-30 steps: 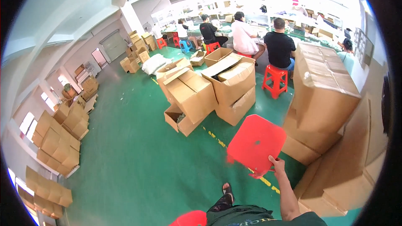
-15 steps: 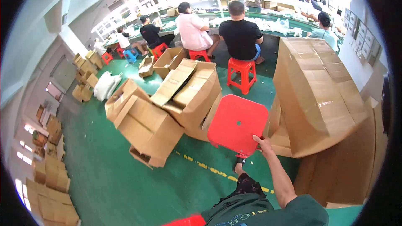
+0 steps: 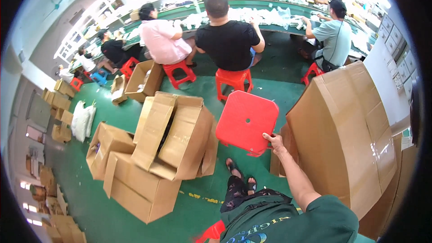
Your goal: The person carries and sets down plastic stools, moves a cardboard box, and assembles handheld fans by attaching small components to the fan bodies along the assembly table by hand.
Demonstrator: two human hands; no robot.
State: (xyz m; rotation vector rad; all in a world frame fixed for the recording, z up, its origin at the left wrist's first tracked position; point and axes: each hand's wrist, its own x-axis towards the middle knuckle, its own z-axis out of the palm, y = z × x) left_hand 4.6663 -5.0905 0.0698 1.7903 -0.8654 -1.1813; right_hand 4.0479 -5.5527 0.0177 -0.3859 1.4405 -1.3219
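Head view: dark green T-shirt (image 3: 288,222) at lower edge, red plastic piece (image 3: 213,232) just left. Left hand out of frame, grip cannot be told. Right hand (image 3: 274,141) pinches near right edge of red plastic stool with squarish seat (image 3: 247,117), thumb on top, stool between open brown cardboard cartons (image 3: 144,184) left and tall brown cardboard carton (image 3: 342,126) right. Beyond, co-worker in black T-shirt (image 3: 227,40) on red plastic stool (image 3: 233,80), facing long green desk (image 3: 283,29) strewn with white items (image 3: 270,15).
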